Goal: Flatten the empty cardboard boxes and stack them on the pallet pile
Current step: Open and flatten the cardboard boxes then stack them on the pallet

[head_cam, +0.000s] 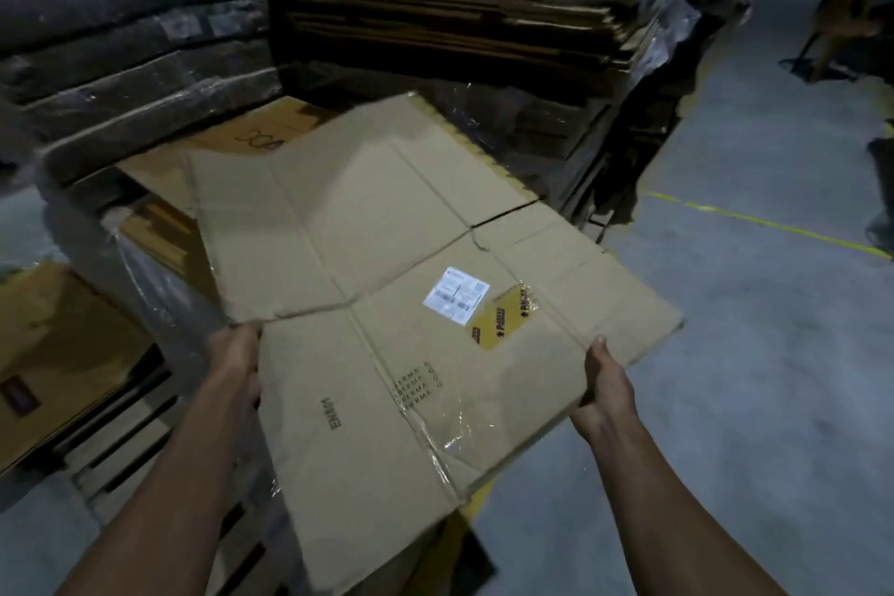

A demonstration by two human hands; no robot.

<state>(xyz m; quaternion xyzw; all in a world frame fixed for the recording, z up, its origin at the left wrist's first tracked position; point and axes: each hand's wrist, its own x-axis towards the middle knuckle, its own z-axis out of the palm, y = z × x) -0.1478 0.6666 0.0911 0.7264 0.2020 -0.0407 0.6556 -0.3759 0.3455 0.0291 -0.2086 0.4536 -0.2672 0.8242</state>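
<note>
A large flattened brown cardboard box (377, 286) with a white label and yellow tape lies tilted in front of me, its far half over the wrapped pallet pile (159, 266). My left hand (237, 368) grips the box's left edge at a flap slit. My right hand (604, 382) grips the right edge, thumb on top. More flattened cardboard (159, 174), marked with a handwritten number, lies on the pile beneath the far half.
Tall shrink-wrapped stacks of flat cardboard (121, 39) stand behind the pile and to the right (484, 15). Another brown box (48, 353) sits at the left beside wooden pallet slats (126, 445). Grey concrete floor with a yellow line (774, 227) stretches to the right.
</note>
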